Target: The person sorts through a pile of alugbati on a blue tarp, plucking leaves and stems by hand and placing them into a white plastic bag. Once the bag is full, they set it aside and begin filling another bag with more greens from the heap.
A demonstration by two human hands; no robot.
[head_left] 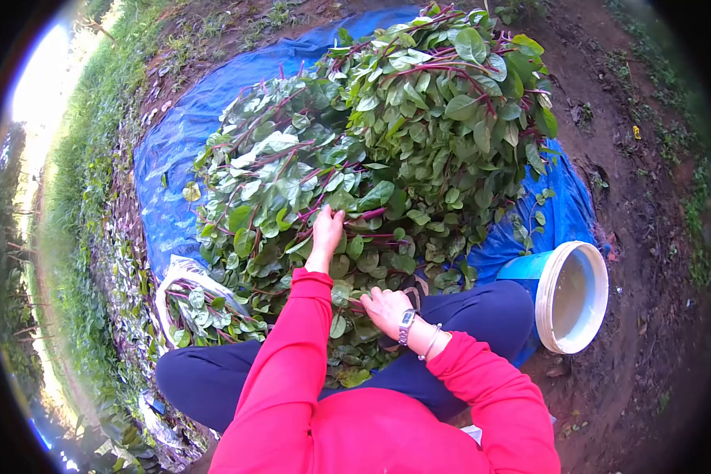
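Note:
A large heap of leafy purple-stemmed greens [442, 142], looking like red Malabar spinach, lies in front of me. A lower pile of the same greens [268, 174] spreads to its left. My left hand [327, 231] reaches into the lower pile, its fingers closed on a purple stem among the leaves. Closer to my lap, my right hand [388, 310], with a watch [405, 322] on the wrist, is closed around a thin stem at its fingertips. Leaves partly cover what both hands hold.
Under the greens is a blue tarp [178, 166]. A white-rimmed bucket [547, 304] stands by my right knee, and a pale plastic bag [183, 272] with greens inside lies near my left knee. Grass [91, 166] borders the left; bare soil [632, 261] lies right.

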